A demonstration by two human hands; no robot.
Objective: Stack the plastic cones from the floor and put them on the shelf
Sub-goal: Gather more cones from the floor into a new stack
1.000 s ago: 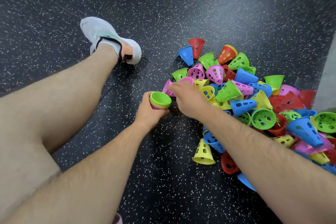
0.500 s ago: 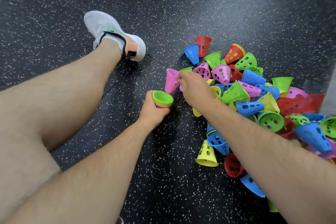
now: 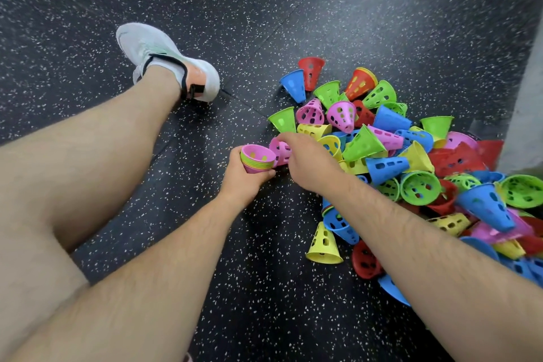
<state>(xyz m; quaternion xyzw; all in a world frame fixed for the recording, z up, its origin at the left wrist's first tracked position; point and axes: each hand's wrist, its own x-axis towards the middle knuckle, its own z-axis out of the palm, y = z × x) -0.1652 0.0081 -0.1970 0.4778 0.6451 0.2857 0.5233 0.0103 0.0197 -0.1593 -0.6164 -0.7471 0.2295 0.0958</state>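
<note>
**Seat the next pink cone squarely in the stack**

The left hand [image 3: 245,179] is clamped around a short nested stack of plastic cones [image 3: 258,158], mouths up, pink innermost over green rims. Just right of it, the right hand [image 3: 305,161] has its fingers curled over a loose pink perforated plastic cone [image 3: 280,150], which lies on its side just beside the stack. To do this well, I judge the cone should be turned tip-down, centred over the open mouth, then pressed until its rim sits level; a tilted entry may jam. Beyond the hands, the multicoloured heap of plastic cones [image 3: 411,161] covers the dark speckled floor [image 3: 382,23] beside the right forearm; no shelf is visible
</note>
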